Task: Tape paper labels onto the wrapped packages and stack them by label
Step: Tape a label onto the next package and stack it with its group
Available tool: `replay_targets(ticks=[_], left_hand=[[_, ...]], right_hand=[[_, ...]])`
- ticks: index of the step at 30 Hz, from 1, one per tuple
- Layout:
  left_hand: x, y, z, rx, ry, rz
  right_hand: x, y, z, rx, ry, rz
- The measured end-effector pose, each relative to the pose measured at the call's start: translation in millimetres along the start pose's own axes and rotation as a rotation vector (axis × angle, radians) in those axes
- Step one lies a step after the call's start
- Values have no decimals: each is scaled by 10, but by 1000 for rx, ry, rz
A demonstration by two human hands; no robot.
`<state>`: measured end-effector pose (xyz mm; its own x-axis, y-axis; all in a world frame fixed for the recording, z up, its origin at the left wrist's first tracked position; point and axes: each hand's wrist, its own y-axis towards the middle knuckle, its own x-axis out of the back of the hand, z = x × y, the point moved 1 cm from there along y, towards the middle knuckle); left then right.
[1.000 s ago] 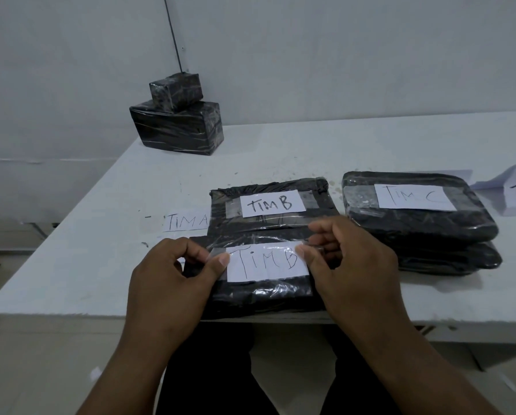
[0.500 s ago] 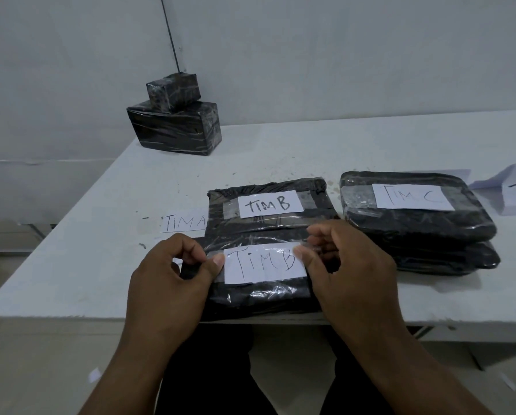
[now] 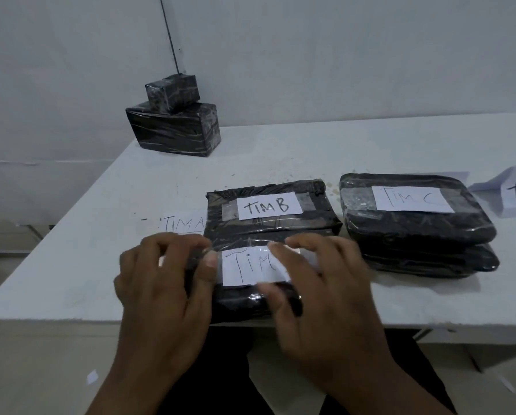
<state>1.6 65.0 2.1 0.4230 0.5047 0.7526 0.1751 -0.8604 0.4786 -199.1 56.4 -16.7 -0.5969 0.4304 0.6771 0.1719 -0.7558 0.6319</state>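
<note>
Bare left hand (image 3: 157, 292), bare right hand (image 3: 325, 298); no sleeves, rings; dark trousers (image 3: 220, 369).

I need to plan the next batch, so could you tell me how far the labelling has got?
Done: a TIM B package and the TIM C stack carry taped labels. In hand: left hand and right hand press a label onto the near package. Left: the TIM A slip lies loose, and two far packages show no labels.

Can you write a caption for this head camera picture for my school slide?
Left hand and right hand press a paper label onto a black wrapped package on the white table.
</note>
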Motion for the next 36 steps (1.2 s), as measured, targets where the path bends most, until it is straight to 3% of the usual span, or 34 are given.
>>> replay_targets(ticks=[3, 6, 16, 25, 36], left_hand=[[-61, -117, -49, -247, 82, 170], [-107, -171, -54, -322, 148, 281], [-58, -129, -22, -167, 284, 430], [-67, -175, -54, -30, 299, 417], [-79, -199, -74, 89, 260, 361]], right_hand=[[-58, -81, 119, -29, -151, 215], [-81, -114, 146, -65, -243, 311], [24, -53, 20, -162, -231, 343], [7, -76, -112, -240, -136, 207], [78, -61, -190, -242, -3, 246]])
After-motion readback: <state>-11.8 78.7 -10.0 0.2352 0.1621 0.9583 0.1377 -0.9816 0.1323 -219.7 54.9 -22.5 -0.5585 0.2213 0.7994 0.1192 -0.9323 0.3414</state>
